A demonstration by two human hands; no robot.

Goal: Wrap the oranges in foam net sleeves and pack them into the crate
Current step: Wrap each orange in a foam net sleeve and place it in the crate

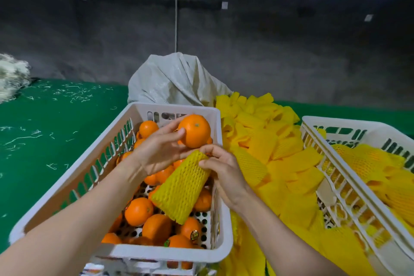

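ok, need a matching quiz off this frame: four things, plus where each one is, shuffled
Things
1. held orange
2. held sleeve
3. grey sack
4. pile of loose sleeves

Places
A. between the left crate and the right crate
B. gripped in the left hand, above the left crate
C. behind the left crate, at its far end
D. pinched at its upper end by the right hand

Pairs: 1-B, 2-D, 3-C, 4-A
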